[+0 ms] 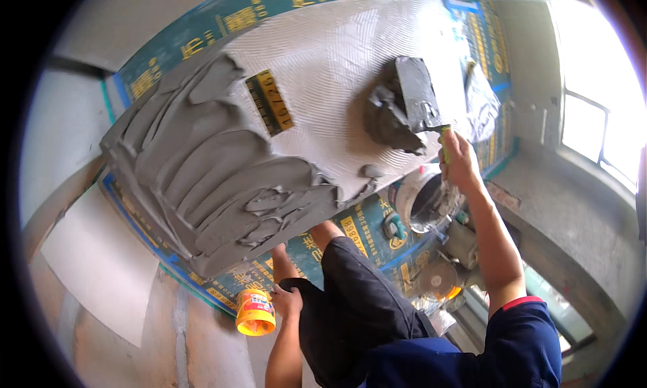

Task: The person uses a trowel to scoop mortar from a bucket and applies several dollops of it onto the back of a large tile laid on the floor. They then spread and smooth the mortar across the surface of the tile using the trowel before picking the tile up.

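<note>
In my right hand (pixel 461 160), closed round its green handle, is a trowel (pixel 416 84) with a broad flat blade. A thick lump of grey mortar (pixel 389 117) clings to the blade, over the bare part of a large tile (pixel 323 57) lying with its ridged whitish back up. Grey mortar (pixel 209 159) covers the tile's left side in overlapping strokes, thicker near the front edge. A small dark label (pixel 269 103) lies at the mortar's border. Low at the left, beside my knee, my left hand (pixel 286 300) is closed on the side of a yellow bucket (pixel 256 312).
Green printed sheeting (pixel 357 236) covers the floor round the tile. A mortar-smeared bucket (pixel 414 199) stands below my right hand, with a teal tool (pixel 394 225) beside it. Crumpled plastic (pixel 480 105) lies at the tile's right edge. A white board (pixel 101 273) is at the left.
</note>
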The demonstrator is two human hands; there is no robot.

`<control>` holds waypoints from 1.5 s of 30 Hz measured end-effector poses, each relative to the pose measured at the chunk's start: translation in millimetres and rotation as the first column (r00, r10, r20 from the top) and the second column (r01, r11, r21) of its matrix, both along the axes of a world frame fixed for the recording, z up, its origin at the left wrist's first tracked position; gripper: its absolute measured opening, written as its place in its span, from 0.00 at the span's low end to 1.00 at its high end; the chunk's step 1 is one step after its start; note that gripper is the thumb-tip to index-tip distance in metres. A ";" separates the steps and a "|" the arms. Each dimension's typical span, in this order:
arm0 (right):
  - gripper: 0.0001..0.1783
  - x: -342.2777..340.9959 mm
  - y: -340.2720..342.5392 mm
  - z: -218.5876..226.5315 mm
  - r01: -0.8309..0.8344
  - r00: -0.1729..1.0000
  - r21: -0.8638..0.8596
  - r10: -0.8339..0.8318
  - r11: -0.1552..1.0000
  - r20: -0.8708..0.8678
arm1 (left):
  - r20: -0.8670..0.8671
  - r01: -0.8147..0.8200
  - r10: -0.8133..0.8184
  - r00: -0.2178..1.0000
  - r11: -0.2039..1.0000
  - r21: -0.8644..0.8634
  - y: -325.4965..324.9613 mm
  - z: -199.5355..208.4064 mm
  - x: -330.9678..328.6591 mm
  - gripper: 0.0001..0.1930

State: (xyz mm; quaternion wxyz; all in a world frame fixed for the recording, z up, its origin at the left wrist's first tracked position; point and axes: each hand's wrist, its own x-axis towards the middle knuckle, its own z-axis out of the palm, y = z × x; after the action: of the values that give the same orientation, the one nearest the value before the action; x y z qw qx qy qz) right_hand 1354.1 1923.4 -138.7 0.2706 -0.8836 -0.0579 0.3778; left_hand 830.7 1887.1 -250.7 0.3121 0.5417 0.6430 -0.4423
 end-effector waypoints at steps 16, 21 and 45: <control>0.32 -113.8 -42.5 -60.7 0.450 0.752 -0.129 -0.453 0.884 -0.479 | 0.178 0.266 -0.254 0.951 0.963 -0.048 13.3 1.6 18.5 0.29; 0.34 -255.9 -0.4 -96.4 0.029 0.953 -0.054 -0.044 0.998 -0.300 | 0.212 0.302 -0.286 0.935 0.952 -0.048 1.1 -0.1 1.2 0.30; 0.29 -279.1 -83.7 -95.6 -0.016 0.920 -0.074 -0.014 0.997 -0.391 | 0.210 0.266 -0.254 0.944 0.964 -0.028 -31.8 -1.0 -11.5 0.30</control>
State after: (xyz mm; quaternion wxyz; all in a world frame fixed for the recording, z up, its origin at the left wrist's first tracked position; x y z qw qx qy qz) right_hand 1075.1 1839.6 -234.4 0.2429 -0.8001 0.0112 0.5484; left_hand 819.3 1855.3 -251.7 0.3307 0.6553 0.5177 -0.4395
